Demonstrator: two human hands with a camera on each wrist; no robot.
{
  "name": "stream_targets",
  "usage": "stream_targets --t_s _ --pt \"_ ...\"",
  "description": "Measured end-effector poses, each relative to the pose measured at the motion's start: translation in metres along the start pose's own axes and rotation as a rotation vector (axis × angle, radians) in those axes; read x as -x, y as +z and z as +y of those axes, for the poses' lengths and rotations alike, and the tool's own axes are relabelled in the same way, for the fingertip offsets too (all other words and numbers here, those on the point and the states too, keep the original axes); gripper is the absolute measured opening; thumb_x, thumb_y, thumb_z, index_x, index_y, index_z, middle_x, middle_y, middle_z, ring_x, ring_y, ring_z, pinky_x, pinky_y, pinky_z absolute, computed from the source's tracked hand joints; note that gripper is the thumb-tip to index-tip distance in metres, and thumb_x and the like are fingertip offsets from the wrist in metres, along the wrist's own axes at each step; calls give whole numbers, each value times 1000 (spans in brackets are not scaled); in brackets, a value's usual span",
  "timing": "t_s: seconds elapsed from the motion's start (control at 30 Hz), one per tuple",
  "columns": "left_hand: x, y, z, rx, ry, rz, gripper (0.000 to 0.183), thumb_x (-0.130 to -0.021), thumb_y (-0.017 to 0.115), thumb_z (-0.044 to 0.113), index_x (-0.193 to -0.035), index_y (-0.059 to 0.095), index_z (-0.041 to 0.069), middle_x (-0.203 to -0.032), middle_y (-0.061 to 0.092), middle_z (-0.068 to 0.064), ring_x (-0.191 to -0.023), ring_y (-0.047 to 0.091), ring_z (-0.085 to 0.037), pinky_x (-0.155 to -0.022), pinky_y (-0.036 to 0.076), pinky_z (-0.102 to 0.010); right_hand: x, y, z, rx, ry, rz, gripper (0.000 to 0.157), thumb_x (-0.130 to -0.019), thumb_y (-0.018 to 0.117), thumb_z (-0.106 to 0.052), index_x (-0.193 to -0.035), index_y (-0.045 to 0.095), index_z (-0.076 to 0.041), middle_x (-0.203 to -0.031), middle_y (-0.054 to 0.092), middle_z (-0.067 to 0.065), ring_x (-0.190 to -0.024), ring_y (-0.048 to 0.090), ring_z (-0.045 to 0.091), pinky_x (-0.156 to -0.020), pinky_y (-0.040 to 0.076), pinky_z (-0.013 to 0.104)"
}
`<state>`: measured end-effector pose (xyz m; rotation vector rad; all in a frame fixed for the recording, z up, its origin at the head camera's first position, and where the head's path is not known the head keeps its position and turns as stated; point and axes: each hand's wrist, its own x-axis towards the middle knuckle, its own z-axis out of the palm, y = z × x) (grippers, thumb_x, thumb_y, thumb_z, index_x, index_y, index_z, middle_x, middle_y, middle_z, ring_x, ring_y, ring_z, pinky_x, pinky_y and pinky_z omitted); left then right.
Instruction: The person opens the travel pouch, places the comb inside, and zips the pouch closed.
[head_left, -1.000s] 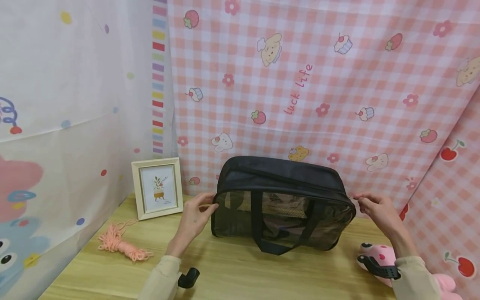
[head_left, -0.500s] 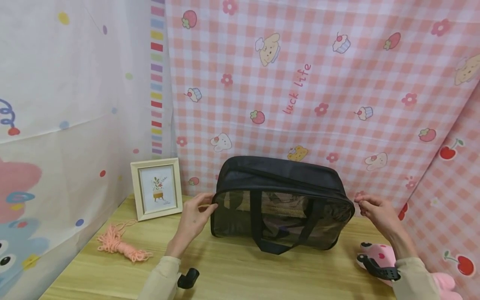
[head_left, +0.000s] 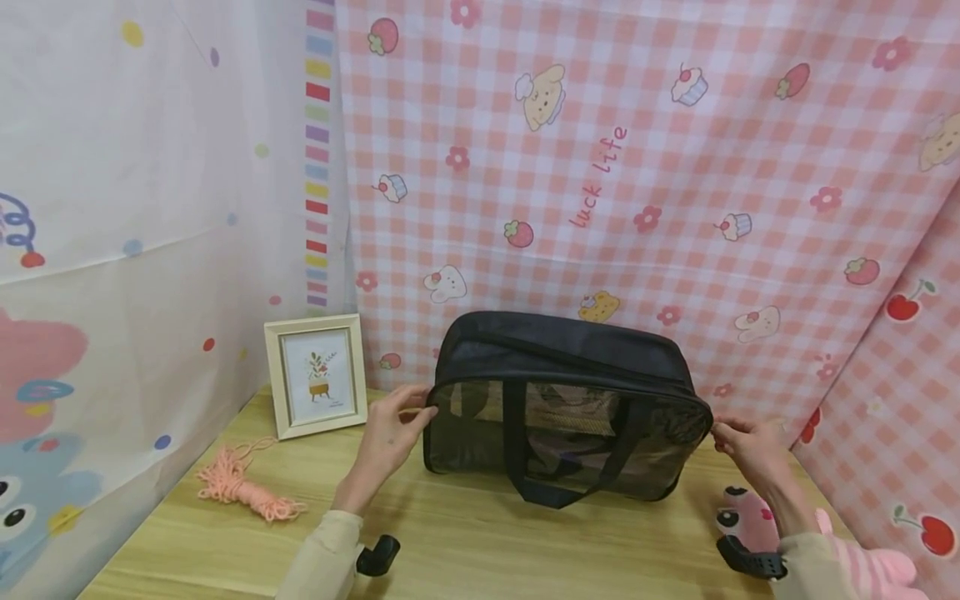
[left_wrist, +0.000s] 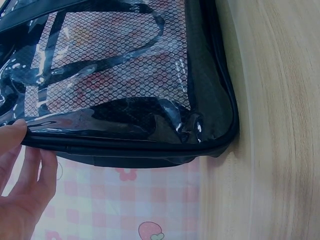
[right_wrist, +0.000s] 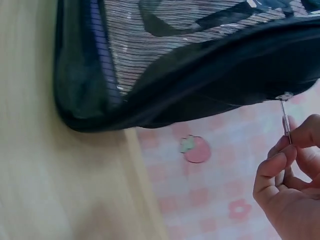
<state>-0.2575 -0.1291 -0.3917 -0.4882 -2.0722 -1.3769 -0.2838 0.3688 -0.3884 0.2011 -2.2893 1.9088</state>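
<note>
A black bag (head_left: 562, 342) with a see-through front panel and hanging straps (head_left: 516, 433) stands on the table. My left hand (head_left: 390, 429) pinches its left upper edge; in the left wrist view the thumb lies on the clear side and the fingers behind the black piping (left_wrist: 125, 145). At the bag's right end, my right hand (head_left: 750, 446) pinches a metal zipper pull (right_wrist: 285, 117) between thumb and curled fingers. The pull sticks out from the bag's dark side. What lies inside the bag is hard to make out.
A cream picture frame (head_left: 279, 387) stands left of the bag, with a bundle of peach cord (head_left: 247, 492) in front of it. A pink plush toy (head_left: 750, 525) lies partly under my right forearm. A checked cloth (head_left: 637, 167) hangs behind the table (head_left: 480, 550).
My right hand has moved down along the bag's right end, toward the table. The left hand and the bag have stayed in place.
</note>
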Motion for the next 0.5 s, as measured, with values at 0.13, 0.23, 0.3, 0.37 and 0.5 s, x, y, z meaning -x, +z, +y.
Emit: stream_targets --t_s 0.13,0.23,0.3,0.37,0.5 --pt "0 2 1 13 -1 -9 25 -83 72 0 -105 70 9 -96 67 -4 -85 66 -19 -73 57 -35 7 9 9 -100 64 36 27 -99 50 -9 -81 68 -19 -76 58 -7 -69 52 6 -63 48 18" --pt "1 2 2 18 -6 -11 25 -82 72 0 -105 70 10 -95 67 -3 -85 66 -19 -73 57 -36 12 17 15 -208 76 90 32 -98 50 -8 -76 68 -21 -74 59 -7 -67 53 6 -63 49 17" --pt "2 3 2 23 -11 -14 25 -82 72 -1 -105 70 10 -95 67 -3 -85 66 -19 -73 57 -37 16 22 18 -277 57 120 36 -98 48 -5 -74 69 -20 -72 59 -7 -66 54 6 -62 49 17" --pt "3 3 2 26 -14 -18 25 -82 72 -1 -104 70 10 -94 67 -3 -84 66 -19 -73 57 -37 20 26 22 -355 40 136 37 -98 47 -2 -73 70 -18 -71 59 -5 -66 54 6 -62 49 18" --pt "5 3 0 29 -7 -23 25 -82 72 -1 -105 70 9 -94 67 -4 -85 66 -20 -74 57 -35 24 32 27 -442 29 137 34 -98 49 -3 -75 71 -16 -72 60 -4 -67 56 6 -63 50 18"
